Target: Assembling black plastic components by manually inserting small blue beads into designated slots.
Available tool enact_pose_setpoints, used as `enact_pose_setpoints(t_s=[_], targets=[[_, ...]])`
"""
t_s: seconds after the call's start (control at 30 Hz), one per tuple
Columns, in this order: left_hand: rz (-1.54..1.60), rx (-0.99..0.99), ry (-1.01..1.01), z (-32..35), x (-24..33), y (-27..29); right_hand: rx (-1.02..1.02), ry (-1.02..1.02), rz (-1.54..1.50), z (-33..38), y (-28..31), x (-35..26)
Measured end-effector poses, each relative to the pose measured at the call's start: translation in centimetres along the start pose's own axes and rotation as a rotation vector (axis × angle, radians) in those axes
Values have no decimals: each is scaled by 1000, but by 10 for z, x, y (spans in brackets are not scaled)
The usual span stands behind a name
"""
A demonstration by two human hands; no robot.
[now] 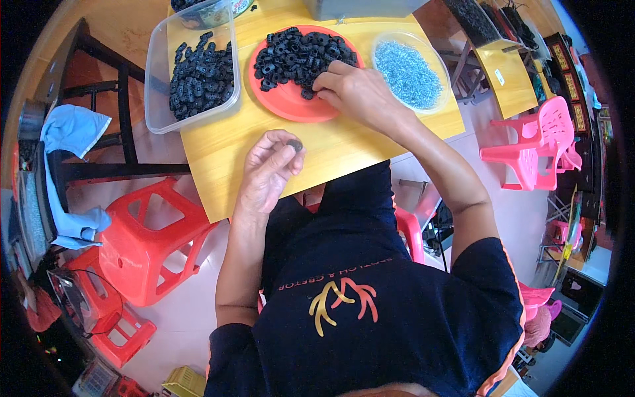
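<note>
My left hand (271,165) is closed in front of the table's near edge, pinching a small round black plastic part (295,144) between thumb and fingers. My right hand (352,91) reaches over the right side of a red round plate (291,106). Its thumb and fingers are drawn together at the edge of a pile of small black ring-shaped parts (297,56); the pile hides what the fingertips grip. Right of that hand stands a round clear tub (444,99) full of tiny light-blue clear pieces.
A clear rectangular bin (155,99) of black parts stands left on the yellow table (218,172). Behind are a dark-filled container (210,14) and a grey box (364,6). Red stools (142,245) stand at left, pink chairs (529,149) at right.
</note>
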State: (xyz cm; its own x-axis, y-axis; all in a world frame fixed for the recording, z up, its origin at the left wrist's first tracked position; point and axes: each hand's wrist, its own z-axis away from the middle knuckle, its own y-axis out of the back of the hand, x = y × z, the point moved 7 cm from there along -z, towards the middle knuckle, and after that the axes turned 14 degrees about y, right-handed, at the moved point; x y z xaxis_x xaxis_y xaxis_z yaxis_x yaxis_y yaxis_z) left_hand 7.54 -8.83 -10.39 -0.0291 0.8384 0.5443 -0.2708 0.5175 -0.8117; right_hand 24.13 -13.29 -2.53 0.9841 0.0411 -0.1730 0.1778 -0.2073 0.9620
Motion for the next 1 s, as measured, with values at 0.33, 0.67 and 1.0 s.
enact_pose_setpoints(t_s=[0.33, 0.67, 1.0], targets=[[35, -3, -9, 0, 1, 2, -122, -6, 67, -2, -11, 0], [76, -2, -11, -6, 5, -2, -43, 52, -136, -5, -7, 2], [116, 5, -77, -21, 21, -25, 219, -244, -1240, 18, 17, -6]])
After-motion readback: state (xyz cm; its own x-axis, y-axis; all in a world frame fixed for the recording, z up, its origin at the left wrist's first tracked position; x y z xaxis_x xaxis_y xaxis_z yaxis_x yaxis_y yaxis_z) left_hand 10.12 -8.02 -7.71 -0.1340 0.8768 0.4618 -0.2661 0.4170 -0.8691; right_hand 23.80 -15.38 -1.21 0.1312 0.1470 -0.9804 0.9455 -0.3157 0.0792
